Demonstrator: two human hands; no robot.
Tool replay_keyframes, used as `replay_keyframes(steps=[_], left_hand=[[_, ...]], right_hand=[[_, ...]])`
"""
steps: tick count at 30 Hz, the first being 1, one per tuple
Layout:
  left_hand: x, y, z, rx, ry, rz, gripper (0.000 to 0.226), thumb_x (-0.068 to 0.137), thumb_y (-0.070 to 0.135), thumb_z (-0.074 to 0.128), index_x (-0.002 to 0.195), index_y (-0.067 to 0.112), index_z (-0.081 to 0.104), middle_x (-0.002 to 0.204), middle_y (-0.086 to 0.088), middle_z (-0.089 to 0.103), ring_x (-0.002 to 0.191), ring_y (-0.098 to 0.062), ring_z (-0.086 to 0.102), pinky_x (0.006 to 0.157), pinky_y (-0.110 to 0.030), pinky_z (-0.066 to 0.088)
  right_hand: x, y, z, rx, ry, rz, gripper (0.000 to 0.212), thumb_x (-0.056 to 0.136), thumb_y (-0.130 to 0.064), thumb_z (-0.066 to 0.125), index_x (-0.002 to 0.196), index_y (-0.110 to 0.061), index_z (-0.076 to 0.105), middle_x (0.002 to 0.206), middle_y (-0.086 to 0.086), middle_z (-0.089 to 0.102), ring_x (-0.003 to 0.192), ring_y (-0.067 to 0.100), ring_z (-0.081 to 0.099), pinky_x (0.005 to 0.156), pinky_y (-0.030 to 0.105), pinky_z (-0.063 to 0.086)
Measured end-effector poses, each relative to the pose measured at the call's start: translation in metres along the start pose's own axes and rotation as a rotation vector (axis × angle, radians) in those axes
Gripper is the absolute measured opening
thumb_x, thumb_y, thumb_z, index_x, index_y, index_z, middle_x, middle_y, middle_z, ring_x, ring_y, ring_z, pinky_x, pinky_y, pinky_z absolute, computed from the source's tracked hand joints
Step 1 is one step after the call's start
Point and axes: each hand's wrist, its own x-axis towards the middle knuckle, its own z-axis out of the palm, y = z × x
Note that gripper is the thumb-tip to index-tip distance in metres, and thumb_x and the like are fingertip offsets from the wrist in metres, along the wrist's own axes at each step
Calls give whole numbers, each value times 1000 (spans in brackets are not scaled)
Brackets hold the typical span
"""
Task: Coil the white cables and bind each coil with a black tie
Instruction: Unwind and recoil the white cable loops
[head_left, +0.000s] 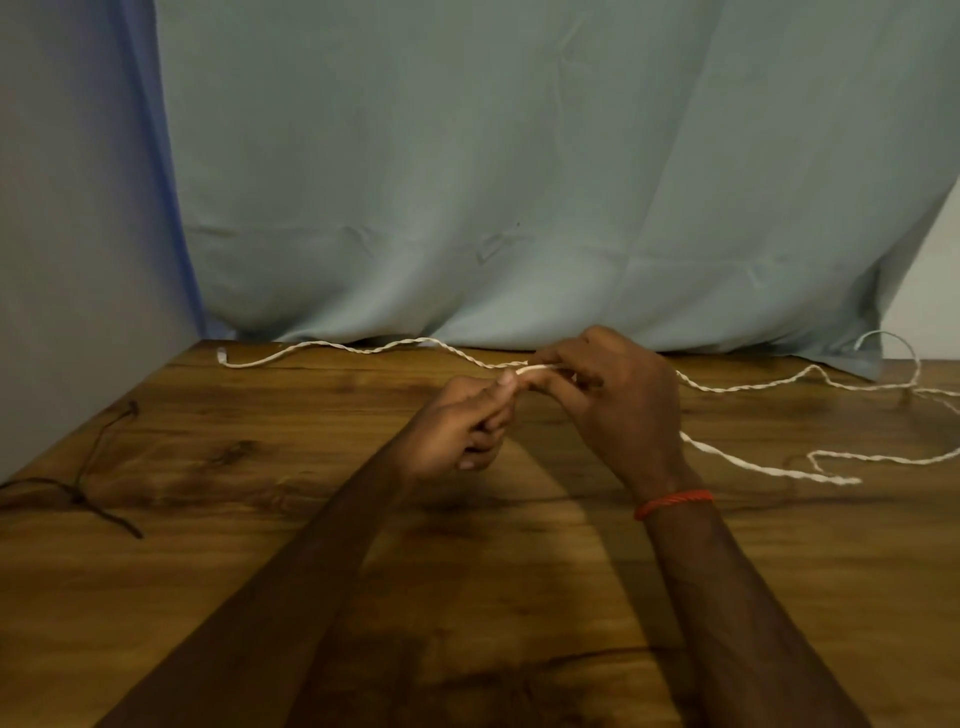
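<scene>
A twisted white cable (363, 347) runs along the far edge of the wooden table (260, 519), from a small plug end at the far left to loose bends at the right (769, 470). Both hands meet over the table's middle. My left hand (462, 431) pinches a short stretch of the cable between thumb and fingers. My right hand (618, 400) grips the same stretch, its fingers curled round the strand. Black ties (83, 491) lie in a loose bunch at the table's left edge, far from both hands.
A pale green cloth (519, 182) hangs behind the table and touches its far edge. A grey wall (62, 260) closes off the left side. More white cable loops at the far right (893, 358). A red thread band circles my right wrist.
</scene>
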Motion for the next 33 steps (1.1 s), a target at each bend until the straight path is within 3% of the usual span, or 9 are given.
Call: replay_keyframes(steps=[4,7,12,15,17,21,26,29,33], left_hand=[[-1,6,1,-132,68,13,42,98,37,43,62,15,37,45,1,24,43,-16,22,45,-28,22],[-1,9,-1,-202,142,49,41,97,33,47,59,17,40,45,0,28,48,-20,22,48,-25,34],[1,7,2,-242,147,0,40,103,34,46,67,16,43,50,1,31,38,-13,28,42,-22,28],[2,6,-2,-271,145,1,36,105,32,41,73,16,48,51,3,34,36,-10,32,50,-33,15],[2,7,-5,-335,161,23,34,105,31,40,76,15,49,52,3,37,38,-12,36,51,-35,15],[0,14,-15,-615,184,25,29,100,35,42,80,16,51,59,1,47,47,-14,52,46,-24,41],[-2,16,-26,-843,69,75,32,104,35,36,84,16,51,51,9,40,32,-4,36,37,-16,27],[-3,14,-30,-871,65,107,30,104,36,36,84,18,49,53,9,39,35,-4,35,40,-18,24],[-1,13,-30,-884,119,131,34,105,39,34,81,19,47,56,8,39,42,-5,36,46,-20,30]], right_hand=[[-3,16,2,-20,-19,118,35,94,-55,54,110,-34,77,72,-11,47,64,8,47,56,26,29],[-5,27,5,-64,-28,226,42,95,-61,44,117,-38,72,73,-3,53,66,18,55,54,33,41],[-6,29,6,-145,-12,314,43,98,-60,39,118,-36,69,81,2,63,74,26,61,60,41,51],[-5,30,6,-137,8,360,33,101,-50,46,117,-32,69,86,3,68,80,26,64,64,41,53],[-7,30,8,-150,-58,370,30,102,-46,47,113,-29,69,86,5,69,81,29,64,64,40,52],[-11,28,16,-212,-196,395,35,102,-49,44,105,-24,69,88,11,70,84,37,64,61,35,43],[-15,16,18,-249,-456,303,38,103,-50,42,111,-27,71,92,12,71,87,36,65,65,36,45],[-16,1,19,-205,-667,223,39,101,-53,45,104,-24,71,87,5,67,83,27,62,71,36,47],[-21,-25,28,-260,-796,13,40,98,-52,52,105,-18,71,101,12,69,96,32,64,76,35,46]])
